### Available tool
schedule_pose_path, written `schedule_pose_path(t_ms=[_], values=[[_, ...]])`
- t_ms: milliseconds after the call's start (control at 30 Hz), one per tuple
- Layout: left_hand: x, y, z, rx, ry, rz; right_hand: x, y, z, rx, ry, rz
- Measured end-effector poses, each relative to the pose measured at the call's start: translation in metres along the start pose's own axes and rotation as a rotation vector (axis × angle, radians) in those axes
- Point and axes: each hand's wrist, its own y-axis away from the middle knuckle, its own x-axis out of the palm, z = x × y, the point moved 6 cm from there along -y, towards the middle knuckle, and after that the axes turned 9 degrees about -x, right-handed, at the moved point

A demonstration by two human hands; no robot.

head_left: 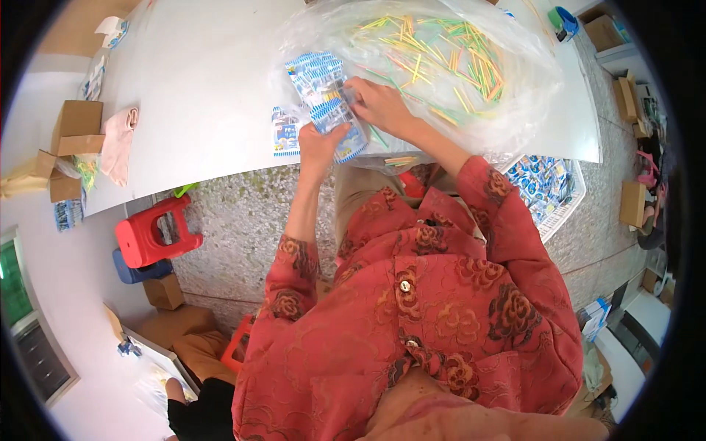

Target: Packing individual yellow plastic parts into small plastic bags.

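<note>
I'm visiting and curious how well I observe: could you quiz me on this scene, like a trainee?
1. Which two colours dominate the packets in the left hand?
2. True or false: most thin coloured sticks lie right of those packets.
3. Where is the white basket: A) left of the left hand; B) right of the right hand; C) between the hands?

Key: 1. Blue and white. 2. True. 3. B.

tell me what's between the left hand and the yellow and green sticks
In the head view, blue-and-white packets and the right hand lie between the left hand and the sticks.
</note>
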Motion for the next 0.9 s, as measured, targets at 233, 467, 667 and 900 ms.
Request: schedule_pose_path(t_ms=[233,467,667,900], values=[[0.000,-0.014,-0.018,0.053,0.041,-0.001,-0.002,-0.013,-0.016,0.144,-0.249,-0.069],[0.029,0.007,-0.033,0.033,0.052,0.129,-0.047,-0.001,0.003,0.097,-0.622,-0.008],[0.052,0.018,-0.045,0.055,0.081,0.215,-0.072,0.010,0.006,0.155,-0.527,0.078],[0.056,0.021,-0.045,0.013,0.109,0.256,-0.095,0.022,0.013,0.130,-0.400,-0.084]])
